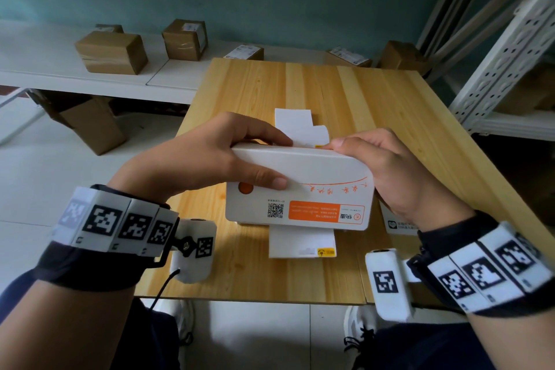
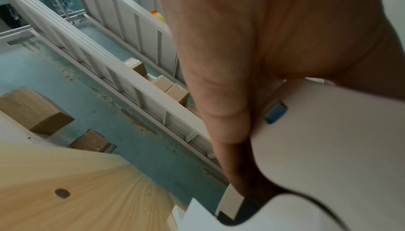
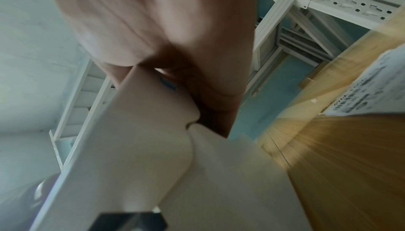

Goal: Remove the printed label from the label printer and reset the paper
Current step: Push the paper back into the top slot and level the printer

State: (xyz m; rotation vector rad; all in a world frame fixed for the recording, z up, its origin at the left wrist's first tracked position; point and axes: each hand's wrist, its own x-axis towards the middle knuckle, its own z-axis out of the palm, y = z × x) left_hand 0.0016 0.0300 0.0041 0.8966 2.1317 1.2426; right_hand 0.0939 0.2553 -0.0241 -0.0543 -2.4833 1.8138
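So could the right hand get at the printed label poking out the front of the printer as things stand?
Probably yes. The label lies uncovered on the table, just inboard of the right hand, but that hand first has to let go of the printer lid.

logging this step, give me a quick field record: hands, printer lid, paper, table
left hand: grips the left end of the printer lid
right hand: grips the lid's right end
printer: white, lid tilted up
paper: label sticks out at the front, blank stock behind
table: light wood
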